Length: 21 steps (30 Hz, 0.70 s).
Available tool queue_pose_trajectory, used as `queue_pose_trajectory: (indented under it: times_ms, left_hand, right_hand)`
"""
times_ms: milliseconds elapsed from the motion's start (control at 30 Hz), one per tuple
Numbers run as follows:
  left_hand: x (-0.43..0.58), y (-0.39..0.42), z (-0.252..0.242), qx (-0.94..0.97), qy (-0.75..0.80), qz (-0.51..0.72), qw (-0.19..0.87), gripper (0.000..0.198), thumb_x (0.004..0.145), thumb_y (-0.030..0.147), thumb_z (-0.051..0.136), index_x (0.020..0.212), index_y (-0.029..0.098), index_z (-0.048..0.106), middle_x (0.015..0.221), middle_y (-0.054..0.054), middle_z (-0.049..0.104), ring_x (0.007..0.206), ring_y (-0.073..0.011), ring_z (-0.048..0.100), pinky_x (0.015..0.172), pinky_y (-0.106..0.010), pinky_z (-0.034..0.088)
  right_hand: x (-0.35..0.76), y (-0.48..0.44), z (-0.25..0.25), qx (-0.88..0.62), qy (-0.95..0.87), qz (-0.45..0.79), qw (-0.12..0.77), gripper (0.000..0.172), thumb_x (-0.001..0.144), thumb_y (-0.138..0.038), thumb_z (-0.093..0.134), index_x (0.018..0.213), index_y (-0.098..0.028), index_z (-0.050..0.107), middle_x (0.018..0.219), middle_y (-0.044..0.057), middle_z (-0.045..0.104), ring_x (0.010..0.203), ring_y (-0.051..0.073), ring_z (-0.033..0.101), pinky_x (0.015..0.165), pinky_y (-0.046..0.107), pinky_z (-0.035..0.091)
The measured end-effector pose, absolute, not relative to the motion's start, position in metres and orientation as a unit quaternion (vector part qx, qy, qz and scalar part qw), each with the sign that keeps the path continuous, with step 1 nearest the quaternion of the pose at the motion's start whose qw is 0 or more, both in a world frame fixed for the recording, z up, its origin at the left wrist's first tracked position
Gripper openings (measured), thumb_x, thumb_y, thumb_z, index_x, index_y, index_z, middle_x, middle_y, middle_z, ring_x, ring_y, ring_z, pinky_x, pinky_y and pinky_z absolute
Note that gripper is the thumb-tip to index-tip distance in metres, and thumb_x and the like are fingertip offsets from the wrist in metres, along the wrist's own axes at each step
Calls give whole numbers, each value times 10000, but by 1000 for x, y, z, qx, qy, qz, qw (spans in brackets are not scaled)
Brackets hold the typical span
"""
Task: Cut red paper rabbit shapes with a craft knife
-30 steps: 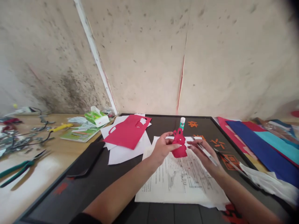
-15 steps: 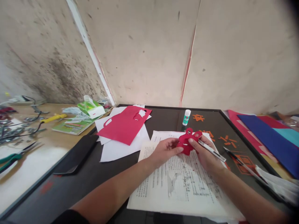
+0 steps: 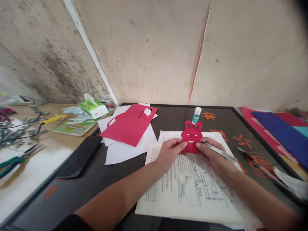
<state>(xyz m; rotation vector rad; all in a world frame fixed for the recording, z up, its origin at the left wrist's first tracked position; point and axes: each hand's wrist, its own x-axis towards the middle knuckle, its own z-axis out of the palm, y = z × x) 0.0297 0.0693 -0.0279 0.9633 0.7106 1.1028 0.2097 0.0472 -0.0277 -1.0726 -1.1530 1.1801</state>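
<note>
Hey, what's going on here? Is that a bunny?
Yes! A person is holding a red paper rabbit cutout with the left hand and right hand, just above printed pages. The right hand also holds a slim craft knife. A glue stick stands behind the rabbit, and a red sheet with cut-out holes lies to the left.

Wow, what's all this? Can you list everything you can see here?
paper rabbit: 1, red, between the hands
craft knife: 1, silver, in the right hand
glue stick: 1, white and green, on the black board
printed sheets: several, white, under the hands
cut sheet: 1, red, on white paper
paper scraps: several, orange, on the board
tissue box: 1, green, on the wooden table
pliers: 1 pair, green, on the table
blue paper: 1 sheet, on the right
left hand: 1, holding the rabbit
right hand: 1, holding knife and rabbit
</note>
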Motion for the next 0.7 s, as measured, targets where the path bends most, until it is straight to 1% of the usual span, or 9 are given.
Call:
queue_pose_trajectory:
  times_ms: [100, 167, 300, 400, 500, 533, 600, 633, 700]
  left_hand:
    - [29, 69, -26, 432, 304, 486, 696, 338, 680, 417, 847, 812, 126, 736, 755, -48, 689, 730, -159, 646, 783, -340, 540]
    - [29, 69, -26, 427, 302, 489, 698, 341, 681, 417, 845, 823, 127, 738, 777, -56, 694, 766, -170, 654, 817, -353, 534]
    - [30, 72, -29, 407, 321, 518, 680, 338, 646, 408, 857, 795, 137, 719, 801, -52, 701, 741, -153, 650, 804, -339, 537]
    - [26, 77, -28, 401, 339, 541, 657, 335, 663, 420, 843, 797, 149, 700, 798, -33, 694, 731, -145, 645, 784, -326, 541]
    - [20, 82, -24, 412, 353, 561, 625, 298, 756, 421, 789, 869, 164, 689, 862, -16, 690, 800, -147, 649, 825, -320, 534]
    - [18, 84, -24, 422, 358, 563, 614, 274, 788, 393, 774, 898, 160, 684, 893, -17, 688, 832, -151, 649, 842, -323, 530]
    - [16, 86, -25, 444, 367, 557, 598, 237, 866, 338, 719, 990, 143, 665, 989, -39, 673, 897, -168, 647, 852, -348, 534]
    - [16, 87, -27, 454, 372, 552, 593, 243, 902, 323, 682, 1055, 137, 646, 1054, -57, 657, 931, -182, 644, 848, -371, 541]
    - [18, 91, -32, 465, 378, 547, 585, 300, 953, 335, 615, 1185, 146, 595, 1175, -86, 614, 999, -211, 633, 852, -408, 549]
  right_hand:
    - [210, 46, -29, -473, -489, 481, 554, 180, 798, -379, 763, 904, -242, 713, 947, 37, 774, 854, 207, 728, 794, 346, 602]
    - [211, 46, -31, -474, -496, 482, 545, 185, 800, -377, 759, 913, -236, 717, 953, 48, 773, 844, 205, 727, 774, 342, 606]
    - [209, 46, -33, -481, -497, 498, 523, 211, 779, -372, 776, 925, -231, 720, 926, 47, 771, 811, 204, 723, 720, 333, 601]
    - [211, 50, -28, -507, -493, 429, 561, 215, 786, -393, 765, 915, -227, 719, 889, 43, 762, 774, 185, 702, 705, 321, 571]
    - [227, 56, -17, -531, -530, 316, 581, 214, 835, -418, 702, 945, -235, 694, 898, 49, 747, 799, 188, 690, 718, 336, 547]
    - [235, 56, -14, -544, -568, 278, 552, 213, 826, -412, 710, 954, -242, 688, 932, 50, 744, 845, 203, 691, 755, 352, 544]
    - [251, 50, -11, -574, -656, 197, 448, 215, 822, -411, 708, 970, -256, 697, 985, 56, 742, 898, 240, 693, 804, 390, 535]
    - [259, 43, -11, -582, -691, 159, 399, 251, 831, -407, 697, 1035, -260, 692, 1016, 64, 742, 915, 258, 696, 829, 411, 528]
    - [267, 20, -11, -605, -700, 99, 366, 265, 863, -405, 655, 1082, -256, 671, 1016, 74, 746, 896, 277, 709, 822, 437, 532]
